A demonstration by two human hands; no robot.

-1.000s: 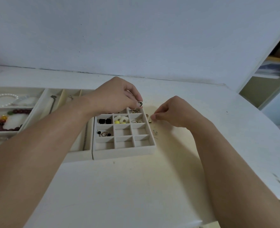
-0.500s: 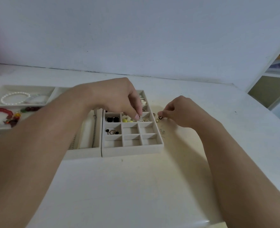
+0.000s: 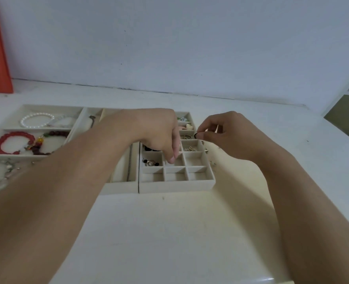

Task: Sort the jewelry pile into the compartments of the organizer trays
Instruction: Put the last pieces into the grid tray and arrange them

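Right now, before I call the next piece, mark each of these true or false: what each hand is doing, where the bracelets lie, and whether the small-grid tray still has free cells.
1. The right hand pinches a small dark ring beside the small-grid tray. True.
2. The left hand rests flat on the table, away from the trays. False: its fingers reach down into a middle cell of the small-grid tray.
3. The pearl bracelet and the red bracelet share one compartment. False: a divider separates them, pearl behind, red in front.
4. The near row of the small-grid tray looks empty. True.
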